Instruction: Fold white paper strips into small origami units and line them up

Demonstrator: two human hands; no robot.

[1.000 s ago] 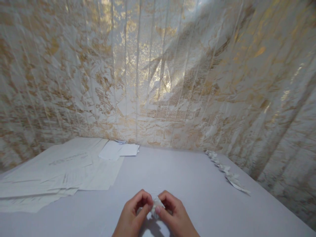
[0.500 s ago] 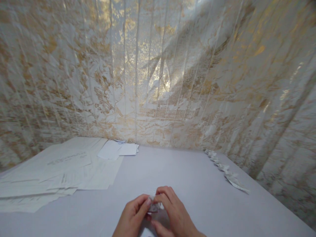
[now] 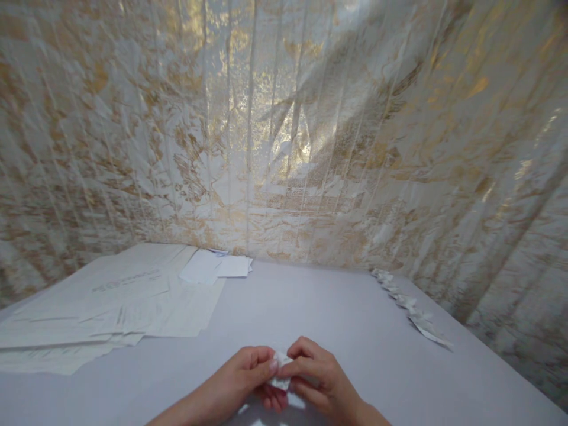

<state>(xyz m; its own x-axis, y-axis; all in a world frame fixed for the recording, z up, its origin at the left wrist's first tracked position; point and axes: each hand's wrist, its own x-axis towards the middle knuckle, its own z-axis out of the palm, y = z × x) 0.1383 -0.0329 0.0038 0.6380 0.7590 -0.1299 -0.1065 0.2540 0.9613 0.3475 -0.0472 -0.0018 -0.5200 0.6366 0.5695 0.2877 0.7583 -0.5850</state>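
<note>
A small folded piece of white paper with faint grey marks is pinched between my two hands, low in the middle of the head view. My left hand grips its left side, thumb on top and the other fingers curled beneath. From the right, my right hand presses the paper with thumb and fingertips. Fingers cover much of the paper, so its full shape is hidden. Both hands are just above the pale table.
Printed sheets lie in an overlapping pile on the left. Smaller white paper pieces rest at its far right corner. Several folded paper shapes form a row near the right edge. A gold-patterned curtain hangs behind the table.
My left forearm has swung outward to the left, and my left fingers now reach under the paper. The paper is turned, showing a lighter face. The view has shifted slightly.
</note>
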